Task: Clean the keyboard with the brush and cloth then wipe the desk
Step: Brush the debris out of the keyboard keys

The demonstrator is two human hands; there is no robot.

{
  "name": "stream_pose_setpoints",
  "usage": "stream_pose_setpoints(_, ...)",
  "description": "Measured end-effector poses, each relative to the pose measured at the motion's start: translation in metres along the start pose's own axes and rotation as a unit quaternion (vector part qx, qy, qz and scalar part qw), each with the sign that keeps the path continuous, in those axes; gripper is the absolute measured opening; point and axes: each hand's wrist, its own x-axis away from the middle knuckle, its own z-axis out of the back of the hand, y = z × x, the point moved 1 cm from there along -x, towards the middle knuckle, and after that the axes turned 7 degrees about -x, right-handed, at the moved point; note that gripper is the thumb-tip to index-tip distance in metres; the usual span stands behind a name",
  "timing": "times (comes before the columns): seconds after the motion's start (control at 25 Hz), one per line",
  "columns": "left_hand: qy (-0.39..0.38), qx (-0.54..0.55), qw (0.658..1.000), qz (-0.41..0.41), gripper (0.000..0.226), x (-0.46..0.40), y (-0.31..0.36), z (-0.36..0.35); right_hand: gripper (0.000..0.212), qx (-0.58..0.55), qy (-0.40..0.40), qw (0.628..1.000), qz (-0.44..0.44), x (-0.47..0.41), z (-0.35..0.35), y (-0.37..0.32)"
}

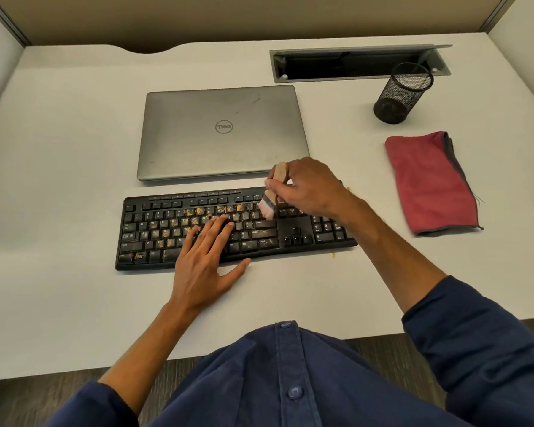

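- Fingers of the right hand (305, 188) curl round the wooden handle of the brush (272, 192), its bristles touching keys near the keyboard's (235, 229) upper right.
- Left hand (204, 260) fingers lie straight, flat on the crumb-strewn middle keys, thumb on the surface (74, 149).
- Red cloth (429, 183) lies folded to the right, beside a mesh cup (401, 94).
- Closed laptop (219, 134) sits behind the keyboard.

Black keyboard (216, 229) flat on white desk (59, 180), keys speckled with tan crumbs. Wooden-handled brush (270, 197) tilted, pale bristles down on keys right of centre. Red cloth (429, 183) with grey edging folded, well apart to right of keyboard.
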Motion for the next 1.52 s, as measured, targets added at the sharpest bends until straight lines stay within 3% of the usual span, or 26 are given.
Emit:
stream_pose_setpoints(0.08,0.006,-0.009,1.000,0.019,0.076,0.007,-0.013,0.003,0.037,0.032,0.029,0.999,0.003,-0.004,0.003,-0.001)
stream_pose_setpoints(0.2,0.009,-0.022,0.999,0.038,0.077,0.015,-0.033,0.008,0.037,-0.008,0.010,1.000,-0.003,-0.009,0.003,-0.001)
stream_pose_setpoints(0.52,0.013,-0.029,0.998,0.052,0.078,0.023,-0.057,0.019,0.037,0.016,0.031,0.999,-0.032,-0.012,0.009,0.003)
stream_pose_setpoints(0.68,0.012,-0.035,0.993,0.109,0.085,0.030,-0.078,0.028,0.034,-0.036,0.016,0.998,-0.048,-0.011,0.014,0.010)
stream_pose_setpoints(1.0,-0.023,-0.016,0.972,0.233,0.103,0.037,-0.103,0.035,0.039,0.020,0.054,0.996,-0.061,-0.018,0.012,0.010)
stream_pose_setpoints(1.08,-0.029,0.000,0.970,0.240,0.103,0.035,-0.101,0.034,0.041,0.049,0.085,0.993,-0.063,-0.019,0.013,0.010)
stream_pose_setpoints(1.24,-0.022,0.020,0.970,0.242,0.103,0.035,-0.101,0.034,0.041,0.046,0.064,0.994,-0.073,-0.023,0.013,0.009)
stream_pose_setpoints(1.52,-0.021,0.026,0.970,0.243,0.098,0.034,-0.101,0.034,0.041,0.100,0.097,0.987,-0.082,-0.027,0.013,0.005)
